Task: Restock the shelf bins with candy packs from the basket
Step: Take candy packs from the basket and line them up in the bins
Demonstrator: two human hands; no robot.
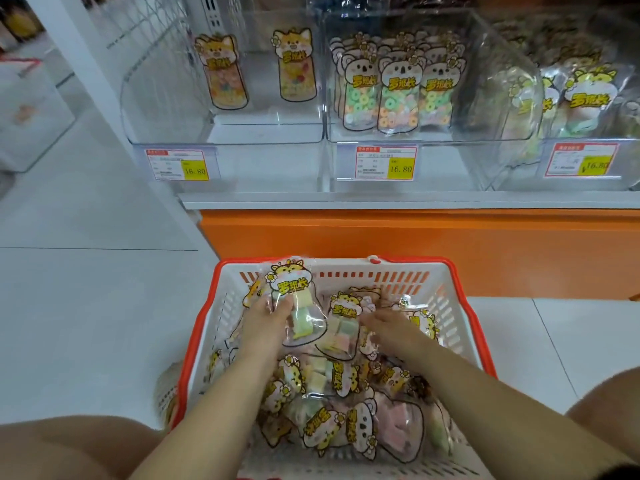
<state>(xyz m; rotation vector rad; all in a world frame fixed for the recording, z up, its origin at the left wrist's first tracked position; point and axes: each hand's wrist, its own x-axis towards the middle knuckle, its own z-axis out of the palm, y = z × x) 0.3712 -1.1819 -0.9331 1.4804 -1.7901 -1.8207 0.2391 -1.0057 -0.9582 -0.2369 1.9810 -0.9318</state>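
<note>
Pale tiled floor (86,306) fills the left side and runs under a white shelf (415,200) set on an orange base (450,251). Three clear bins sit side by side on the shelf: the left bin (166,98) has two packs upright at its back, the middle bin (485,81) has rows of ring-candy packs, and the right bin (519,174) holds a loose pile. A red-rimmed white basket (194,341) stands on the floor before the base, heaped with packs (332,420). The left hand (266,317) grips one candy pack (294,299) upright above the heap. The right hand (391,327) lies among the packs; its grasp is too blurred to tell. Price tags (386,162) front each bin.
</note>
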